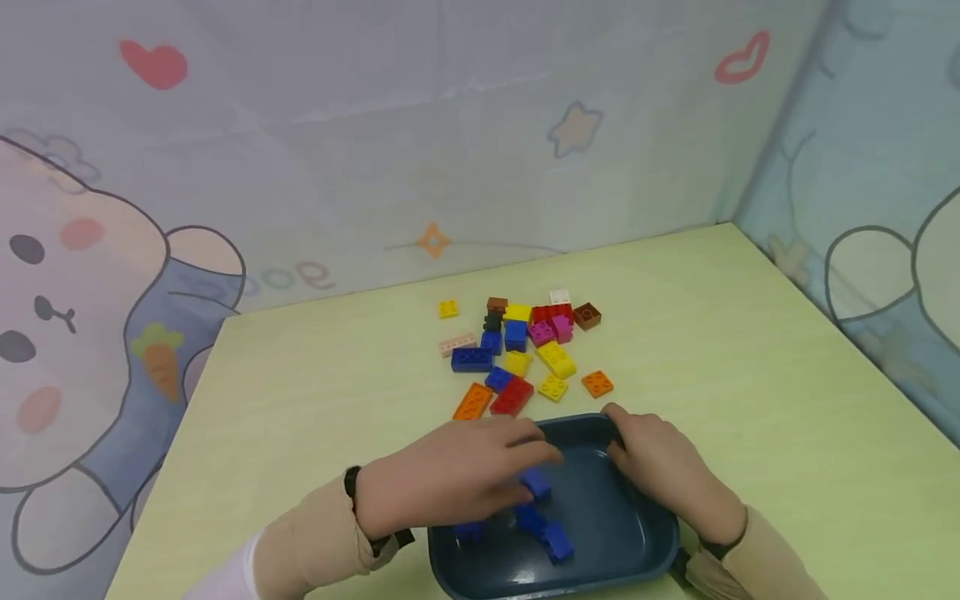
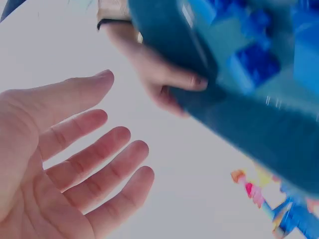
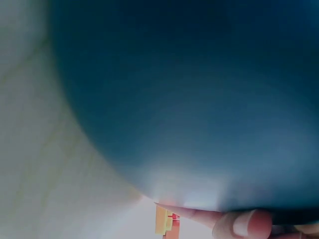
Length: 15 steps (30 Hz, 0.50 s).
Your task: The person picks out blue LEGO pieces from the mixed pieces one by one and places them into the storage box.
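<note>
A dark blue-grey tray (image 1: 607,533) lies at the near side of the table with several blue toy bricks (image 1: 557,543) inside. My right hand (image 1: 667,467) grips its far right corner, thumb over the rim; in the right wrist view the tray's outer wall (image 3: 189,114) covers most of the picture. Above the tray's left part hovers my left hand (image 1: 457,471), partly hiding the bricks below. In the left wrist view that hand's fingers (image 2: 112,172) are spread and relaxed with nothing in them, and the right hand (image 2: 157,74) shows at the tray rim.
Beyond the tray lies a loose cluster of toy bricks, among them a red brick (image 1: 512,397), an orange brick (image 1: 472,402), a dark blue brick (image 1: 472,360) and a yellow brick (image 1: 556,359). A patterned cloth (image 1: 337,150) hangs behind the pale table (image 1: 300,392).
</note>
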Available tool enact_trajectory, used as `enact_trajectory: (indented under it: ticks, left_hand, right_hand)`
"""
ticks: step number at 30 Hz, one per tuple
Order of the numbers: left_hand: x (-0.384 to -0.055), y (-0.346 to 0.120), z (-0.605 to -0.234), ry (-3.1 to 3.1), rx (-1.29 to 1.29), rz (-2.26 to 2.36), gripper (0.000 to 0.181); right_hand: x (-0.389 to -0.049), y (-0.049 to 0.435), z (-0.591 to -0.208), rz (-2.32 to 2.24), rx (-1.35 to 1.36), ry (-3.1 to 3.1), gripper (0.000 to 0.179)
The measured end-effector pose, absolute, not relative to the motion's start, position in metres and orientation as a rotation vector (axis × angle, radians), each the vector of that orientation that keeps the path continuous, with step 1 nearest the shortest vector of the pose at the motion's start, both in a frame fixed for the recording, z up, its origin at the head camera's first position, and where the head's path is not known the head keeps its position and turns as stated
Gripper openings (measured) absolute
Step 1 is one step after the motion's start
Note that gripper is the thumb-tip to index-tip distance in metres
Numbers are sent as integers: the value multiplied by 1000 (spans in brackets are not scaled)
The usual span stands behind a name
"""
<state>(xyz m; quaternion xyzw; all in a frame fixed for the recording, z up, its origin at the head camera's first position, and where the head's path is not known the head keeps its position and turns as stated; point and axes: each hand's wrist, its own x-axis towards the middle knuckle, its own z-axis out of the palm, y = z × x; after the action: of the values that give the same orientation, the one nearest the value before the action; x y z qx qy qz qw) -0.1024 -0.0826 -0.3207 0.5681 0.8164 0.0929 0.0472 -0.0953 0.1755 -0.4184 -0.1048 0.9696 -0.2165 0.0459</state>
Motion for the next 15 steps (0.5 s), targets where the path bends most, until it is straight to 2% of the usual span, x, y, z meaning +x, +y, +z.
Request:
enact_trajectory:
  ticks: [7, 15]
  left_hand:
    - [-139, -90, -303, 2686, 1671, 297, 39]
    - [-199, -85, -319, 2828, 1255, 158, 44]
  right_hand:
    - [-95, 175, -417, -633, -288, 2960, 27]
    - [-96, 174, -418, -632, -276, 2964, 26]
